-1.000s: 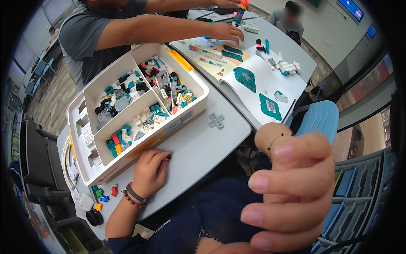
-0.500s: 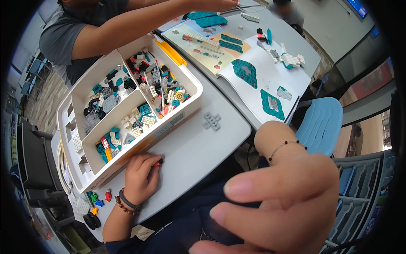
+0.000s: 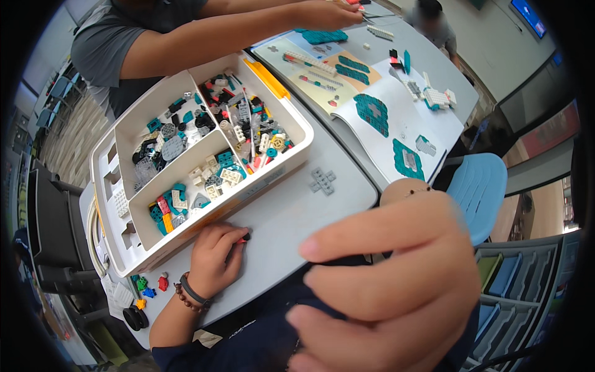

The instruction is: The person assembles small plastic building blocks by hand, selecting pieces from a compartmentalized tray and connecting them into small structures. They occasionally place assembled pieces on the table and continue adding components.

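My left hand rests on the table against the near side of the white sorting box. Between its thumb and fingertips is a small red and black toy brick, mostly covered by the fingers. Raised close to the camera, my right hand has bent fingers standing apart with nothing seen in them. Past it on the table lies a grey cross-shaped brick piece. The sorting box holds loose teal, white, black, red and yellow bricks in several compartments.
An open instruction booklet lies at the right, with a white brick model beyond it. Another person's arm reaches across the back. Small coloured pieces lie left of my wrist. A blue chair stands at the right.
The whole view has shifted, so the table and box appear slightly further right. My right hand has moved a little left, fingers still apart. My left hand keeps its hold on the small brick.
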Available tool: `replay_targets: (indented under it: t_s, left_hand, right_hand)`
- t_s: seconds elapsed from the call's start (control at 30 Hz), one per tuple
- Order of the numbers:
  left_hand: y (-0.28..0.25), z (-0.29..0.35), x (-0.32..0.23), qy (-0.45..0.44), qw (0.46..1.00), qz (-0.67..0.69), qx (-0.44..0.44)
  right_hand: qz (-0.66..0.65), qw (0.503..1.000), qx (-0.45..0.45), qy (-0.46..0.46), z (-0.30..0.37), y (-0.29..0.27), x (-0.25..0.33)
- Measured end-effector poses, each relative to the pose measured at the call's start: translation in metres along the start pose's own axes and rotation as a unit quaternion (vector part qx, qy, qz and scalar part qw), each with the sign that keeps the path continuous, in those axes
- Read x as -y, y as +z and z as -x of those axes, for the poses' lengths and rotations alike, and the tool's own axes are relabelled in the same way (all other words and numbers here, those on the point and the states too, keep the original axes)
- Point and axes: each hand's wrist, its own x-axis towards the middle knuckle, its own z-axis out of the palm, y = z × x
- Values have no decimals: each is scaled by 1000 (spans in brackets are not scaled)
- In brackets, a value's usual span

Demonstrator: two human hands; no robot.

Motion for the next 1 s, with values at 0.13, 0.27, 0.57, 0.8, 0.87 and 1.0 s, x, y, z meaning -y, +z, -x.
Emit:
replay_targets:
  t_s: [0.13,0.27,0.57,0.8,0.87,1.0]
  left_hand:
    - [2,-1,4,19,1000,0,10]
    - [3,3,6,14,1000,-12,10]
    - [0,-1,6,25,1000,-5,15]
    - [5,6,8,14,1000,-17,5]
    - [4,5,8,15,1000,-17,9]
    - [6,0,7,24,1000,-13,16]
  right_hand:
    - [18,999,25,15,-10,-14,7]
    - [5,1000,29,8,-11,-9,4]
    - [-4,999,39,1,-17,-7,1]
    - [-38,998,44,-8,-17,-2,-1]
    - [-44,997,54,-11,-26,-6,1]
    - [-123,984,74,-103,-42,-33,-11]
